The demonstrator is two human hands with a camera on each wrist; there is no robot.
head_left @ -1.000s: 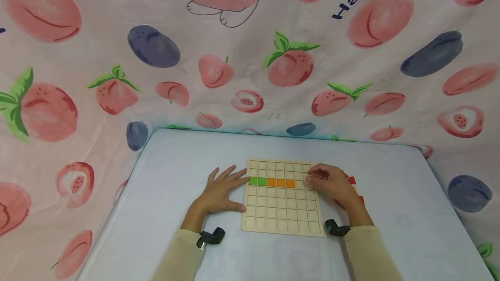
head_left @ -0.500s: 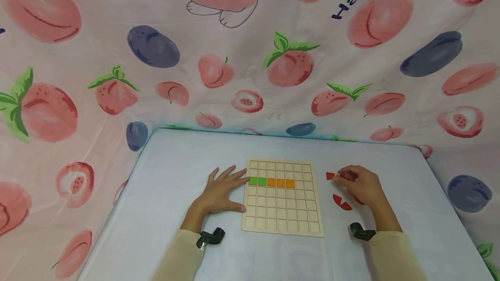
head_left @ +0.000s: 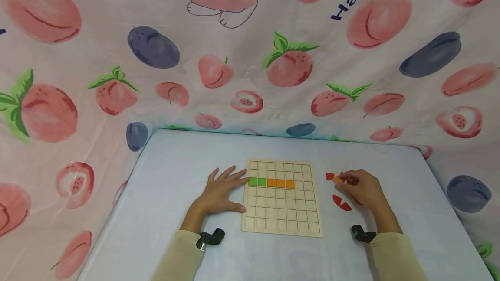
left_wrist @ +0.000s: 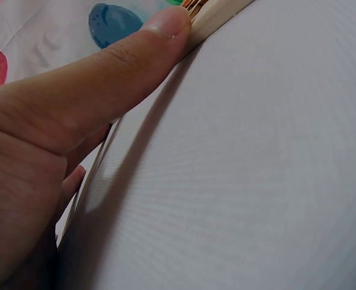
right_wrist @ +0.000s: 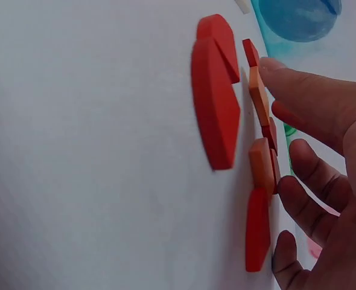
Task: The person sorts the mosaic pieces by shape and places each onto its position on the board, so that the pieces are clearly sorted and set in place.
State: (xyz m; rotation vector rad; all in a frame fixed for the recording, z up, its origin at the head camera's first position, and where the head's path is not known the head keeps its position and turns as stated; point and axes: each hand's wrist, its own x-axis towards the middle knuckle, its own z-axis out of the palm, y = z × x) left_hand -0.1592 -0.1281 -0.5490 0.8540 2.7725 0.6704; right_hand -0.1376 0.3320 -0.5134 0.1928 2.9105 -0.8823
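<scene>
While bracing the board (head_left: 282,214) at nine o'clock with splayed left hand (head_left: 222,191), likely prevents slippage. Pinches orange piece (right_wrist: 259,99) outside three o'clock with right hand (head_left: 363,189).

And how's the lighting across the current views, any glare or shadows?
Head: fairly even light, no strong glare on the wooden board; left wrist: dimmer, a dark shadow band on the white cloth beside the left hand, faint ripple patterning; right wrist: greyish, darker at the left edge, soft shadow beside the lowest red piece.
</scene>
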